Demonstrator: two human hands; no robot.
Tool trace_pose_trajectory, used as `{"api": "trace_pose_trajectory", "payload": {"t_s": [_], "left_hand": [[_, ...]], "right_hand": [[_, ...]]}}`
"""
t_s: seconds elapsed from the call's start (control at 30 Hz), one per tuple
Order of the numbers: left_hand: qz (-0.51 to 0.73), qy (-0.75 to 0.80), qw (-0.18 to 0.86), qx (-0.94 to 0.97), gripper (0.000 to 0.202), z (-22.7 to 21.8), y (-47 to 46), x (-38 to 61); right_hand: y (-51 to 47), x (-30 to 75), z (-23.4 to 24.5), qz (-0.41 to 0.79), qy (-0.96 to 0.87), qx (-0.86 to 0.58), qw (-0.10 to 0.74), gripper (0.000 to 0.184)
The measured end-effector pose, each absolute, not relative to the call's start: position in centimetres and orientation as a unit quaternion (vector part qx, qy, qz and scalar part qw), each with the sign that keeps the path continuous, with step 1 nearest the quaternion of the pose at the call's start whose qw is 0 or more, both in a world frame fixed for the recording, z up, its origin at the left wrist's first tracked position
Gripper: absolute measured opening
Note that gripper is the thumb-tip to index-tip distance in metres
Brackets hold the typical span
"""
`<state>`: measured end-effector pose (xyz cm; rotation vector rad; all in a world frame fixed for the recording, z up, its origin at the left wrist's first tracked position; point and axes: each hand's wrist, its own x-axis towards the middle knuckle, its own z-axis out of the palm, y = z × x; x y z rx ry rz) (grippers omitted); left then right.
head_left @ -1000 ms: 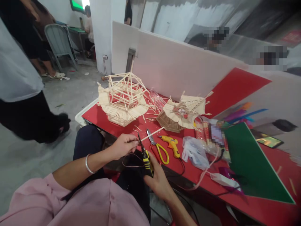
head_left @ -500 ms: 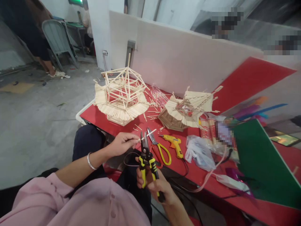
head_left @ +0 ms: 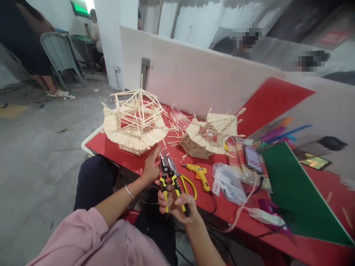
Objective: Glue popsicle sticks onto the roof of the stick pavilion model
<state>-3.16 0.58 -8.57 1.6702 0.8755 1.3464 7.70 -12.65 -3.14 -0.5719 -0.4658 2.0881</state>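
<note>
My right hand (head_left: 177,201) is wrapped around the handles of black and yellow cutting pliers (head_left: 167,173), whose jaws point up and stand slightly apart. Left of the jaws, my left hand (head_left: 152,166) reaches over the table's near edge with its fingers stretched out, and no stick shows in it. Beyond it stands a frame of thin wooden sticks (head_left: 141,114) with a fanned skirt of sticks. To the right is a second, lower stick model (head_left: 203,136). Yellow-handled scissors (head_left: 188,186) lie just behind the pliers, partly hidden by them.
A yellow glue gun (head_left: 199,173) and a clear plastic bag (head_left: 229,184) lie on the red table (head_left: 105,144). Loose sticks (head_left: 173,140) are scattered between the models. A green board (head_left: 299,195) is at the right. A white partition (head_left: 188,74) rises behind; other people are farther off.
Earlier my left hand held a thin stick between the jaws; now it has moved up toward the table with fingers extended, and the stick no longer shows. The pliers remain in my right hand.
</note>
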Motion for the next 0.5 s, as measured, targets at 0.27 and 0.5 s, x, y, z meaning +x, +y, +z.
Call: {"api": "trace_pose_trajectory", "payload": {"t_s": [0.27, 0.5], "left_hand": [[0.516, 0.357, 0.568, 0.533, 0.024, -7.1, -1.2, -4.0], [0.532, 0.402, 0.579, 0.469, 0.041, -6.3, -2.9, -6.6]], "right_hand": [[-16.1, 7.7, -4.1, 0.845, -0.182, -0.192, 0.464, 0.069], [-11.6, 8.1, -1.0, 0.419, -0.438, -0.686, 0.404, 0.06]]}}
